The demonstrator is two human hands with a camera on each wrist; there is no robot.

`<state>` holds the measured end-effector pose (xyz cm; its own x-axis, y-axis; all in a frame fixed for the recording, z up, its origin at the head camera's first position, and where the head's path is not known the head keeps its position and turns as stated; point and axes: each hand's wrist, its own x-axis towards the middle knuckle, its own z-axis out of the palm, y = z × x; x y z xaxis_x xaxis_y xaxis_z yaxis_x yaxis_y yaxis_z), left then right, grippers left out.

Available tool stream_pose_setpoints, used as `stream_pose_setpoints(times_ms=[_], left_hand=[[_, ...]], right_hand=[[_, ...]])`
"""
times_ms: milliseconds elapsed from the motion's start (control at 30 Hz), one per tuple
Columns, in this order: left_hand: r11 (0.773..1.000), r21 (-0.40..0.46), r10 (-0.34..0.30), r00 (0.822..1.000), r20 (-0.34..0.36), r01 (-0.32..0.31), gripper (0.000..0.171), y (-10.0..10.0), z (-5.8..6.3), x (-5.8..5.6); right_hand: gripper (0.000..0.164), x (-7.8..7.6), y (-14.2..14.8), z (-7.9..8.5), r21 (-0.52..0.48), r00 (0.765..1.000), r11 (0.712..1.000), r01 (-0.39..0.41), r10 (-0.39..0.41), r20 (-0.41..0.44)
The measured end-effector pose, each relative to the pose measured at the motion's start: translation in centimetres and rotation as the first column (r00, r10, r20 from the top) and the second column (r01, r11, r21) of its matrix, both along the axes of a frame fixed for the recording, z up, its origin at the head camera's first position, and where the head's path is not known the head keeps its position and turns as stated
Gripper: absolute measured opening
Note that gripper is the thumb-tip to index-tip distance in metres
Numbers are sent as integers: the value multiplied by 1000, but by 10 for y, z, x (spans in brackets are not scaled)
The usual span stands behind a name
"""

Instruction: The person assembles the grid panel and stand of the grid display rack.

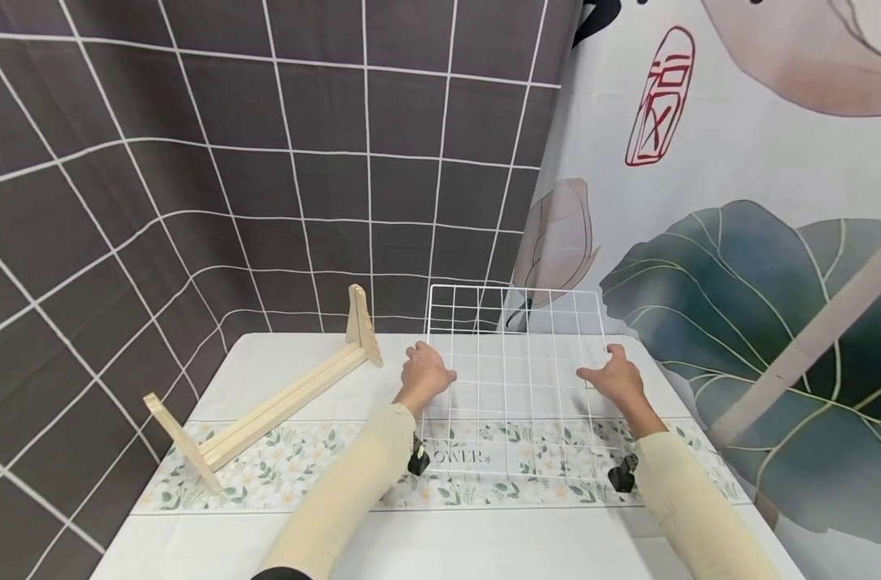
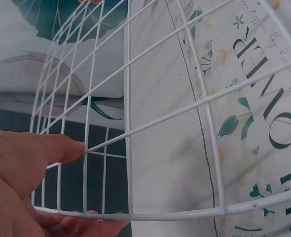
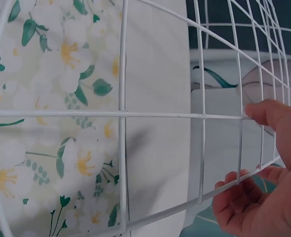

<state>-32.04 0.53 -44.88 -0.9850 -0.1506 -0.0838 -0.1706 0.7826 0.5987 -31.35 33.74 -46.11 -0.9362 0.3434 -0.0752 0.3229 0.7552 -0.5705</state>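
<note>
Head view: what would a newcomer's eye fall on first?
Probably the white grid, held at its sides by the left hand and right hand at the table. Next, perhaps, the wooden stand on the table's left, then the red seal high on the pale curtain at right.

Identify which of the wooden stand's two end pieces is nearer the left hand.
The far end piece is nearer the left hand; the near end piece, on the floral band, stands well away from it.
</note>
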Motion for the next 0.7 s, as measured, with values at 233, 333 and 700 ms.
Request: stream_pose_setpoints(times_ms=[233, 333, 700], left_hand=[[1000, 16, 22, 992, -128, -20, 76, -1, 5, -3], [999, 24, 25, 980, -197, -21, 73, -3, 8, -4], [998, 59, 14, 942, -334, 7, 88, -6, 11, -3]], right_hand=[[90, 2, -6, 10, 11, 992, 999, 30, -28, -122], [90, 2, -7, 14, 16, 983, 999, 28, -24, -180], [90, 5, -13, 25, 7, 950, 999, 47, -42, -310]])
